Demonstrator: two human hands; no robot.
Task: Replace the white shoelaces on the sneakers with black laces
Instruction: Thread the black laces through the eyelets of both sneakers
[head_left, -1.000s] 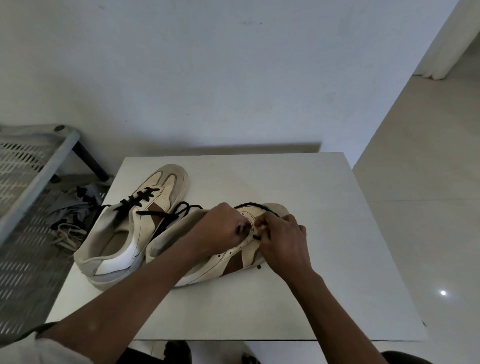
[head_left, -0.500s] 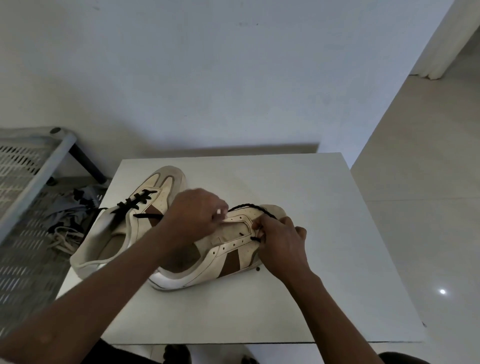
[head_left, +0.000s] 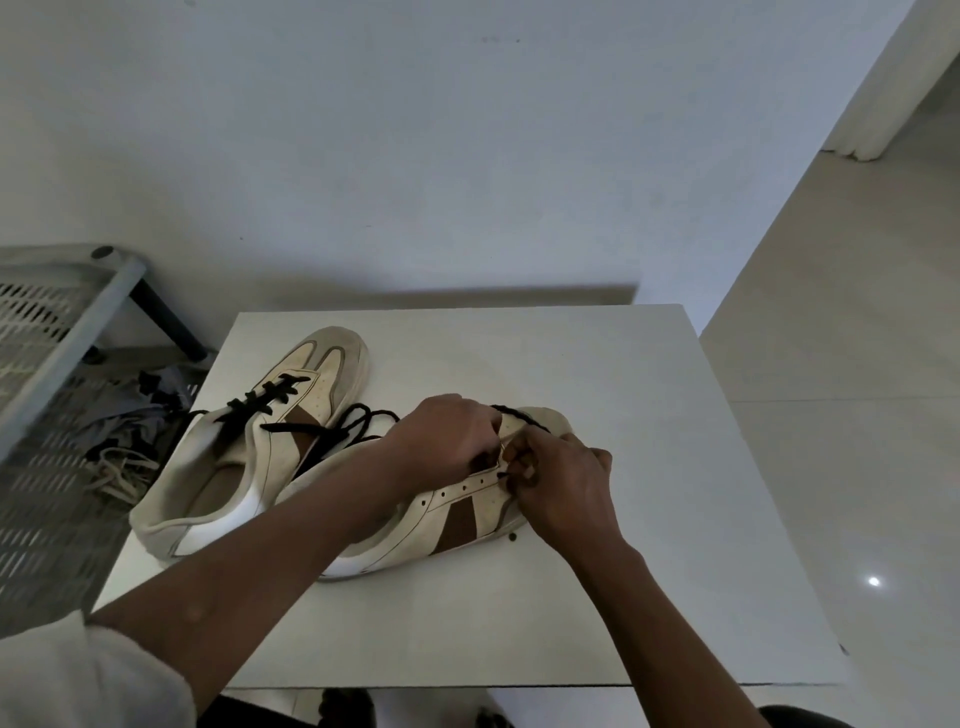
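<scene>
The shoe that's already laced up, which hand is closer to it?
Left. The left hand sits just right of the laced shoe, over the second shoe; the right hand is farther right, beyond it.

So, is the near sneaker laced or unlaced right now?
Mostly unlaced: the near sneaker shows a row of empty eyelets; the black lace crosses only by its toe.

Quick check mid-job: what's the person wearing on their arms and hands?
Both hands are bare: no gloves on the left hand or right hand, and no watch or ring shows. An off-white sleeve ends near the left elbow; the right forearm is uncovered to the frame edge.
</scene>
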